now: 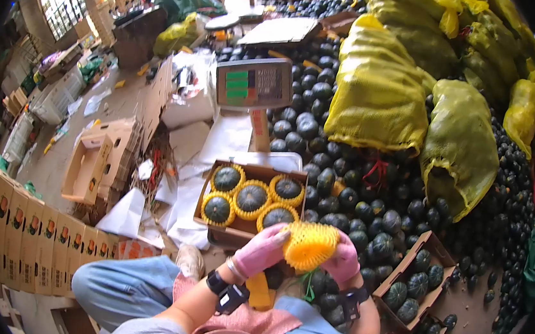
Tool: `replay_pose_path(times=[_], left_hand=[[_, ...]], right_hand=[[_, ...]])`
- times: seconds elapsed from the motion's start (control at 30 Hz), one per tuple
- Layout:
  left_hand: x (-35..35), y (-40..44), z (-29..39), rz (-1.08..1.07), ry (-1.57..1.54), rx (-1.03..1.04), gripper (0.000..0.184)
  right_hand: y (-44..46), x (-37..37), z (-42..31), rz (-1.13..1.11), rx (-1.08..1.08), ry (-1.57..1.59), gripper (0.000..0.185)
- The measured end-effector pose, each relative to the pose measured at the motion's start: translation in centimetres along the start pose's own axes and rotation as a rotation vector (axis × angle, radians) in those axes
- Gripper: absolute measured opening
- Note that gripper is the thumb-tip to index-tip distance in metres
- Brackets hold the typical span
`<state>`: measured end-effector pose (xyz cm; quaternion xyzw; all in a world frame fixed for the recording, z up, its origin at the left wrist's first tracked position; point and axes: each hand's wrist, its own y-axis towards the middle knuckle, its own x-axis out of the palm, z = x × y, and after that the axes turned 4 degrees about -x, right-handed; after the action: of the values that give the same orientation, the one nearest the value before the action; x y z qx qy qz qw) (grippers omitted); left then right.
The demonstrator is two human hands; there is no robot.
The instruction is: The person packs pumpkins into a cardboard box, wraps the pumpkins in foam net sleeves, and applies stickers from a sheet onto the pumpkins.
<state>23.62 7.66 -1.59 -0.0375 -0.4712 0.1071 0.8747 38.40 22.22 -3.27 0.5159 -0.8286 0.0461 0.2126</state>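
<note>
A yellow foam net sleeve (310, 246) is held up in front of my lap between both hands. My left hand (258, 254), in a pink glove, grips its left side. On the opposite side my right hand (344, 263), gloved the same way, has its fingers closed round the edge. Whether a squash is inside the sleeve I cannot tell. Just beyond my hands a cardboard box (202, 207) holds several dark green squashes (252, 198), each in a yellow net sleeve. More yellow sleeves (259, 291) lie in my lap.
The box rests at a scale with a display (255, 83). Loose squashes (382, 247) pile up to the right, with full yellow mesh sacks (381, 88) behind. An open carton of squashes (416, 278) stands at my right. Stacked printed cartons (29, 234) line the left; a cardboard tray (87, 169) lies beyond.
</note>
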Motion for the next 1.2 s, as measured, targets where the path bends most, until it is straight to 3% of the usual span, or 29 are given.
replay_pose_path(times=[0.07, 0.1, 0.17, 0.2, 0.27, 0.3, 0.33, 0.4, 0.43, 0.47, 0.53, 0.6, 0.63, 0.67, 0.73, 0.8, 0.83, 0.93, 1.0, 1.03, 1.07, 1.13, 1.2], left_hand=[[-0.4, 0.0, -0.5, 0.042, 0.299, 0.08, 0.034], [0.1, -0.2, -0.5, 0.041, 0.162, 0.078, 0.034], [-1.3, 0.4, -1.4, 0.193, 0.365, 0.269, 0.034], [-0.8, 0.4, -0.8, 0.232, 0.205, 0.317, 0.03], [-1.7, 0.3, -0.4, 0.433, 0.248, 0.446, 0.025], [-2.5, 0.3, -0.3, 0.441, 0.283, 0.511, 0.023], [-3.3, 0.4, -0.1, 0.465, 0.3, 0.562, 0.035], [-3.7, -0.2, 0.4, 0.548, 0.172, 0.524, 0.049], [-4.1, -0.6, 1.1, 0.516, 0.117, 0.563, 0.057], [-4.4, -1.3, 2.1, 0.627, 0.177, 0.55, 0.061], [-6.9, -2.3, 3.8, 0.595, 0.392, 0.661, 0.066], [-8.3, -3.1, 5.2, 0.693, 1.001, 0.778, 0.077], [-8.1, -3.8, 6.8, 0.662, 1.591, 0.846, 0.087], [-7.4, -3.9, 7.7, 0.519, 1.827, 0.898, 0.084], [-8.3, -3.7, 8.2, 0.185, 2.06, 0.631, 0.081], [-8.8, -3.8, 7.1, 0.091, 1.825, 0.241, 0.078], [-9.4, -3.5, 6.5, 0.083, 1.834, 0.258, 0.078], [-10.6, -2.4, 5.6, 0.071, 1.759, 0.349, 0.069], [-11.0, -2.5, 5.8, 0.109, 1.485, 0.274, 0.055], [-12.0, -2.4, 5.8, 0.142, 1.442, 0.177, 0.036], [-12.4, -2.3, 6.5, 0.144, 1.594, 0.085, 0.022], [-12.9, -1.3, 7.0, 0.048, 1.898, 0.269, 0.012], [-10.9, -1.2, 7.2, 0.125, 2.207, 0.467, 0.011]], right_hand=[[2.1, 1.7, 0.8, 0.047, 0.132, -0.04, 0.023], [3.1, 2.6, 1.2, 0.069, 0.199, -0.058, 0.023], [4.4, 2.4, 5.2, 0.323, 0.068, -0.591, 0.026], [4.8, 3.6, 4.8, 0.378, -0.012, -0.527, 0.029], [5.2, 4.5, 4.1, 0.287, 0.162, -0.066, 0.036], [5.4, 5.3, 4.5, 0.191, 0.138, -0.056, 0.038], [5.5, 6.5, 4.9, 0.098, 0.112, -0.043, 0.041], [6.0, 7.5, 6.1, -0.006, -0.006, -0.423, 0.046], [6.8, 7.7, 6.7, -0.017, -0.002, -0.306, 0.045], [7.6, 7.9, 7.2, -0.024, -0.001, -0.192, 0.045], [9.1, 8.7, 8.5, 0.029, -0.161, -0.364, 0.043], [9.6, 9.7, 8.3, 0.04, -0.374, -0.756, 0.041], [9.8, 9.9, 9.5, -0.01, -0.505, -0.839, 0.034], [9.9, 9.6, 11.0, -0.151, -0.626, -1.053, 0.027], [8.8, 10.5, 11.6, -0.576, -0.237, -1.397, 0.028], [8.1, 10.7, 13.1, -0.544, -0.235, -1.582, 0.029], [9.0, 10.7, 10.5, -0.7, -0.071, -1.526, 0.028], [10.7, 9.1, 7.9, -0.82, 0.2, -1.35, 0.027], [10.2, 5.9, 8.6, -0.531, -0.253, -0.908, 0.021], [9.7, 4.5, 7.2, -0.335, -0.263, -0.861, 0.019], [9.1, 3.1, 5.3, -0.147, -0.276, -0.814, 0.017], [7.4, 0.5, 3.3, 0.248, -0.178, -0.798, 0.016], [5.2, -1.6, 3.4, 0.513, -0.013, -0.948, 0.013]])
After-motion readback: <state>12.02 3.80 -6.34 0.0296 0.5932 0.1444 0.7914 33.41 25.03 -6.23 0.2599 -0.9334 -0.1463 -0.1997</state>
